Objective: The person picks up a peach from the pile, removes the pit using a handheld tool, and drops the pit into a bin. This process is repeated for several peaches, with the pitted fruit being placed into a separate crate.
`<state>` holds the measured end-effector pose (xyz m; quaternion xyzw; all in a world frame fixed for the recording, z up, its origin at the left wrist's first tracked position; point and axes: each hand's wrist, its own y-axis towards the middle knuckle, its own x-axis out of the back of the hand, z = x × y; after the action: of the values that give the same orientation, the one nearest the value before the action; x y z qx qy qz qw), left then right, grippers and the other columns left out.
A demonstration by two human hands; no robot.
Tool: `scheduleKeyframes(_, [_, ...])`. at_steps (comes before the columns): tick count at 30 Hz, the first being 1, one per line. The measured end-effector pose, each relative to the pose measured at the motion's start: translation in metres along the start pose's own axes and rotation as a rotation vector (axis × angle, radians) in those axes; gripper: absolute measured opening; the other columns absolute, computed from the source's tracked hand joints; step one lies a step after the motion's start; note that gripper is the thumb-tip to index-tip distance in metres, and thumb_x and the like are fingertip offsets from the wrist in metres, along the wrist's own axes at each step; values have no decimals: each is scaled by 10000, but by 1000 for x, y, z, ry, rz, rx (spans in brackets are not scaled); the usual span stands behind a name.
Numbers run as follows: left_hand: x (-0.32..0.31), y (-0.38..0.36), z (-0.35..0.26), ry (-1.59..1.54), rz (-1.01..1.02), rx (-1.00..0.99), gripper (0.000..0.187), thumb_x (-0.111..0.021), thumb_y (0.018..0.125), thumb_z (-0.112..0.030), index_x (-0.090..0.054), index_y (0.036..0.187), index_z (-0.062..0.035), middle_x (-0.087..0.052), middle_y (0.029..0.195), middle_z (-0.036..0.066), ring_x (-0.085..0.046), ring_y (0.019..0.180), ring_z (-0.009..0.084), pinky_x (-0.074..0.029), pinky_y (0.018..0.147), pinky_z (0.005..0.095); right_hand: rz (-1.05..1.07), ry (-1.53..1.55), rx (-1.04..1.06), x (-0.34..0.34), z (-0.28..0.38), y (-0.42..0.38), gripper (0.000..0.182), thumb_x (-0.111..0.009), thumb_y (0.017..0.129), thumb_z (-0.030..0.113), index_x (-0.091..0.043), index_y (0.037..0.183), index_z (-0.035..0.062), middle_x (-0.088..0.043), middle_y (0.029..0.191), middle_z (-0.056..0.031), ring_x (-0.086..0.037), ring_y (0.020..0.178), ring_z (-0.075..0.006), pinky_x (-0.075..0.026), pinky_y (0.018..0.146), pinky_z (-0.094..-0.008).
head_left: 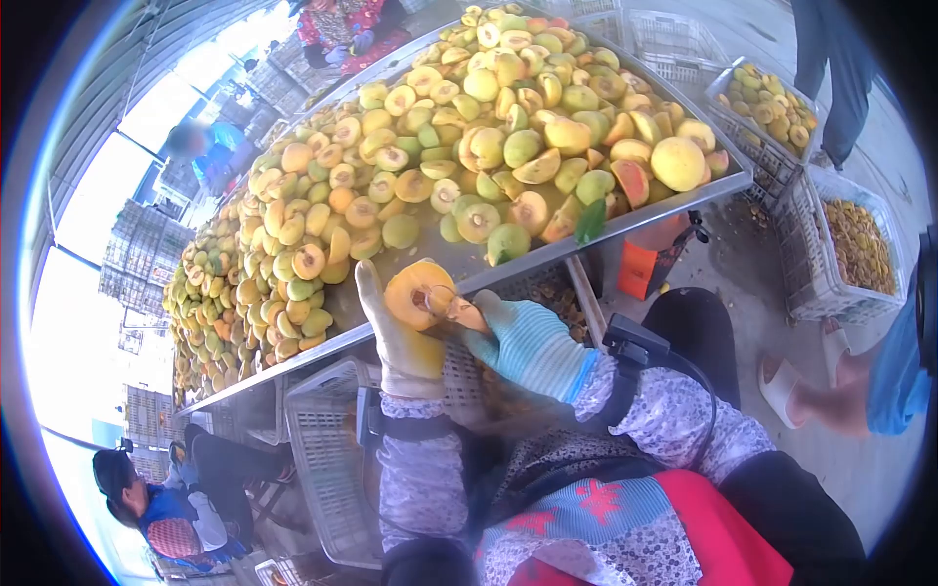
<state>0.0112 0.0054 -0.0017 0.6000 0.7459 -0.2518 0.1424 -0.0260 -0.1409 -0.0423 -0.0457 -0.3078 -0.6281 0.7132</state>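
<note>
While the left hand point(403, 337), in a pale yellowish work glove, is closed around a halved orange-fleshed peach point(415, 293) with its cut face turned up, the grip looks best kept low on the skin side so the fingers stay out of the cut. Just to its right, the right hand point(523, 344), in a blue-green knitted glove, is shut on a small pitting tool point(457, 311) whose tip meets the fruit near the stone hollow; its blade is too small to make out. A short, shallow scoop would probably spare the flesh. Beyond both hands, a long metal table point(547, 256) carries a heap of yellow and green peach halves point(469, 137). Below the hands sits a grey slotted plastic crate point(322, 459), and farther right a white mesh crate point(848, 256) holds pits or scraps.
</note>
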Motion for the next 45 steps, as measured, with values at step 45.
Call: scheduleKeyframes(45, [17, -13, 18, -167, 362, 44, 514, -526, 987, -405, -485, 1297, 3, -559, 1238, 217, -567, 1134, 399, -458, 1000, 537, 34, 108, -159, -14, -19, -14, 253, -594, 923, 276, -572, 1017, 42, -660, 858, -256, -642, 841, -452, -515, 745, -532])
